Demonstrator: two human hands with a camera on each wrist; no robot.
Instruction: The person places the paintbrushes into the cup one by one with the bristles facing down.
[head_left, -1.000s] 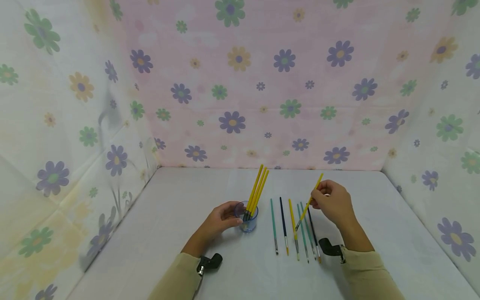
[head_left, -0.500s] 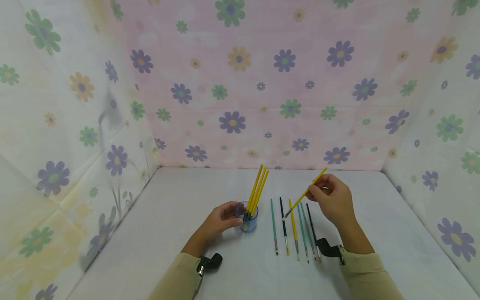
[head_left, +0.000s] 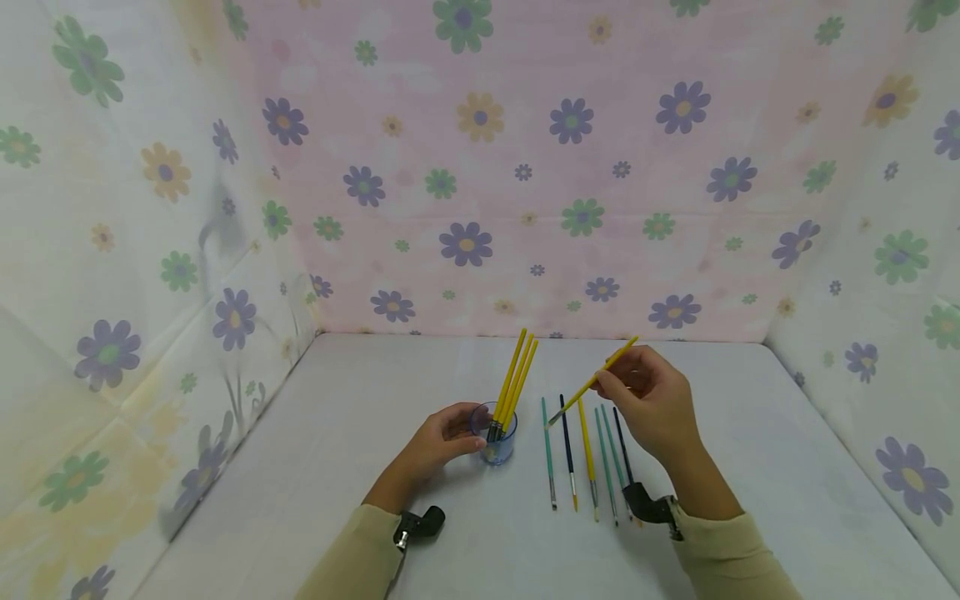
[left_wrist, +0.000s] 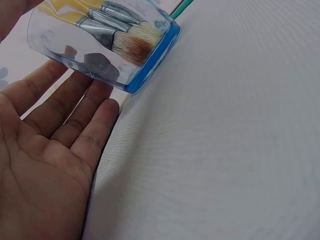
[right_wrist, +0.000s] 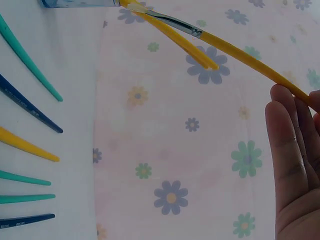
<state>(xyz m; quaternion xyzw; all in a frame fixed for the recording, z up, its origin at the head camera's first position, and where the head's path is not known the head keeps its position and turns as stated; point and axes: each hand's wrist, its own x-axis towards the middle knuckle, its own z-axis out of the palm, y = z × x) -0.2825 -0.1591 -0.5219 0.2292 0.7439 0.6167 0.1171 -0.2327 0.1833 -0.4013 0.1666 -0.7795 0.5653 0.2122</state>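
While the left hand (head_left: pixel 438 437) grips a clear cup (head_left: pixel 504 454) between thumb and fingers, the right hand (head_left: pixel 656 404) pinches a slim yellow paintbrush (head_left: pixel 581 392) by its handle. The cup stands on the white desk (head_left: pixel 360 383), left of the row of brushes and nearer the far edge than the near edge. Three yellow-handled brushes (head_left: pixel 516 379) lean to the right inside it, handles up; the left wrist view shows their pale and reddish-brown bristles (left_wrist: pixel 132 47) by the blue base.

The pinched paintbrush slants, its handle end toward the desk's far right corner and its bristle end down toward the cup, yet apart from it in the head view, where the tip overlaps the upper part of a teal brush (head_left: pixel 549 458).

That teal brush begins the row; rightward follow a dark blue brush (head_left: pixel 567 450), a yellow brush (head_left: pixel 587 450), two teal brushes (head_left: pixel 605 458) close together, and a second dark blue brush (head_left: pixel 622 446). All six have their handle ends toward the far edge, bristles toward the near one. Floral cloth (head_left: pixel 510 292) rises behind the far edge.
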